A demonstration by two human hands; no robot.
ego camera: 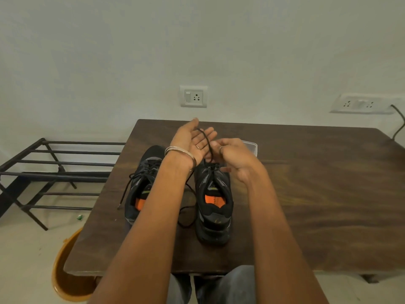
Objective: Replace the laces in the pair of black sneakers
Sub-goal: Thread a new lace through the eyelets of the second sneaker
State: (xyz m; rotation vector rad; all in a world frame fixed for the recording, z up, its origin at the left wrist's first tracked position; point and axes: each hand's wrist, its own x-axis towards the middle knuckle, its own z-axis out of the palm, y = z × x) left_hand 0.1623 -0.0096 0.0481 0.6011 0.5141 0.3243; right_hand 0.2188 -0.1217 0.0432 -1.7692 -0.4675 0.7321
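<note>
Two black sneakers with orange insoles stand side by side on the dark wooden table (306, 183), heels toward me. The left sneaker (140, 189) is partly hidden by my left forearm; a loose lace end hangs off its left side. Above the toe of the right sneaker (213, 207), my left hand (192, 141) is raised palm up with straight fingers, and a black lace (206, 141) runs across its palm. My right hand (232, 154) pinches that lace just above the right sneaker's eyelets. More of the lace trails in a loop on the table between the sneakers.
A clear plastic container (252, 147) lies behind my right hand. A black metal rack (54, 172) stands left of the table, an orange tub (65, 270) on the floor at the table's near left corner. Wall sockets (193, 96) sit behind the table.
</note>
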